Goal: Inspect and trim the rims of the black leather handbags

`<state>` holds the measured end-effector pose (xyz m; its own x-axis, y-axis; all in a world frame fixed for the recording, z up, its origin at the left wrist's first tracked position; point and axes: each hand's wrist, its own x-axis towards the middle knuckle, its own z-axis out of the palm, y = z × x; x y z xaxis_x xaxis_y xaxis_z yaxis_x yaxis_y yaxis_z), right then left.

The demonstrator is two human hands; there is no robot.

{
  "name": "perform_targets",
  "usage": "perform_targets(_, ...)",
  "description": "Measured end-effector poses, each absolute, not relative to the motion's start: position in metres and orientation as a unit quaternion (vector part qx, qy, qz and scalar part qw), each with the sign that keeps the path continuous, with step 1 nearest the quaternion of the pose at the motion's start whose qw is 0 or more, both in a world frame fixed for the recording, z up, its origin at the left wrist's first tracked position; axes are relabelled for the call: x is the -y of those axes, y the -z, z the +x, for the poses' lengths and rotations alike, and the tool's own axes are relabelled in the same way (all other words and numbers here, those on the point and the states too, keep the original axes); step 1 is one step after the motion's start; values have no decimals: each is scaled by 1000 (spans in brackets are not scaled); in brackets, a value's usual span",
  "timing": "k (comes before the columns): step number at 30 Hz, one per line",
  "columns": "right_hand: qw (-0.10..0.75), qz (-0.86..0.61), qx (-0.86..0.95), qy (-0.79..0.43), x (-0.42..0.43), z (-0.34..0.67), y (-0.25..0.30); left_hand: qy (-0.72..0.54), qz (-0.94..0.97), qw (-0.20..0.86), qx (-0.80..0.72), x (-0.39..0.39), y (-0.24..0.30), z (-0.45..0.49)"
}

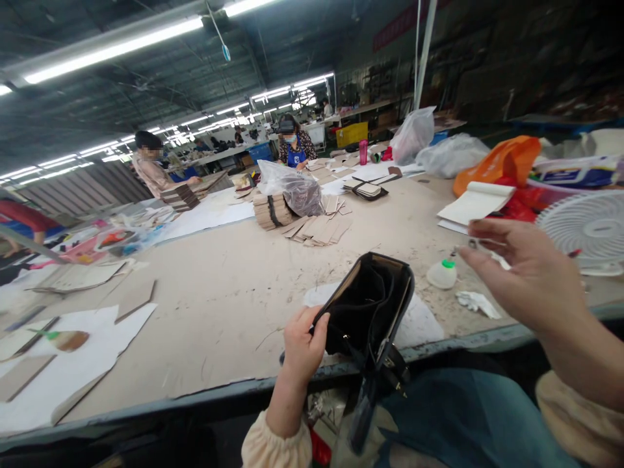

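A black handbag is tilted at the table's front edge with its mouth open toward me, showing a dark lining with a divider. My left hand grips its left rim, thumb on the near side. Straps and a small metal zipper pull hang below the edge. Raised to the right, my right hand is closed in a pinch, apart from the bag; what sits between its fingertips is too small to name. Near those fingertips stands a white squeeze bottle with a green cap. White crumpled material lies just below it.
Stacked tan pieces and a plastic bag sit mid-table. At right are a white fan, a notepad and an orange bag. A brown glue bottle lies on paper at left. Several people work beyond.
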<state>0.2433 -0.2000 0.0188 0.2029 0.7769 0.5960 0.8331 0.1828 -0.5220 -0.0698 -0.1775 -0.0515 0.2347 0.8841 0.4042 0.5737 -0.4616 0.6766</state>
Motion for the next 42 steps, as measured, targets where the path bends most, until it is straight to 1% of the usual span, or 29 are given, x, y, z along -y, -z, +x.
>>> perform_targets(2, 399, -594, 698, 21, 202, 225, -24, -393, 759, 193, -482, 178, 51, -68)
perform_targets(4, 325, -515, 793, -29, 199, 198, -25, -398, 758, 188, -481, 178, 50, -67)
perform_targets(6, 259, -471, 842, -47, 191, 173, -22, -398, 759, 179, -483, 177, 49, -66)
perform_targets(10, 166, -445, 878, -59, 168, 146, -14, -375, 762, 156, -504, 175, 44, -64)
perform_targets(13, 119, -465, 875, -66, 154, 143, -12, -347, 772, 148, -512, 171, 42, -61)
perform_targets(19, 116, -503, 856, -26, 141, 146, -10, -341, 776, 137, -513, 165, 45, -59)
perform_targets(26, 136, -492, 860, 21, 136, 141, -8, -350, 767, 158, -513, 163, 44, -58)
perform_targets(42, 138, -513, 847, 31, 133, 137, -8, -349, 766, 156, -517, 163, 44, -56)
